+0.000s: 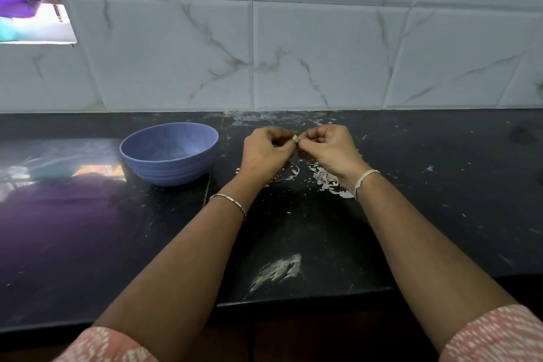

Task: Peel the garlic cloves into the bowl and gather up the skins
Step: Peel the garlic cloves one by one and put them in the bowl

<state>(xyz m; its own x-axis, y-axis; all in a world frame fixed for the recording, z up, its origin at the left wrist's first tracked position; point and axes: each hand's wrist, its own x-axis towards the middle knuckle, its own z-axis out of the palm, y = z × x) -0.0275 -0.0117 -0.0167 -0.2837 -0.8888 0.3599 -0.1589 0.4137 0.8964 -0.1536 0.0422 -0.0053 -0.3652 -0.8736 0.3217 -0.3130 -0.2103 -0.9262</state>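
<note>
No text, label, brand, number or sign can be read here. The blue bowl (169,153) and the dark counter (440,185) show no writing. Small dark marks on the pale object (57,13) at the top left are too blurred to read.

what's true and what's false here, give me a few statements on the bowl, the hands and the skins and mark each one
1. The round blue plastic bowl stands upright on the dark stone counter, left of both hands. True.
2. The left hand lies flat and idle on the counter. False: its fingers are curled, and it pinches the small pale garlic clove together with the right hand.
3. The white papery garlic skins lie heaped inside the bowl. False: they lie scattered on the counter under the hands.
4. The right wrist wears a pale thread band. True.
</note>
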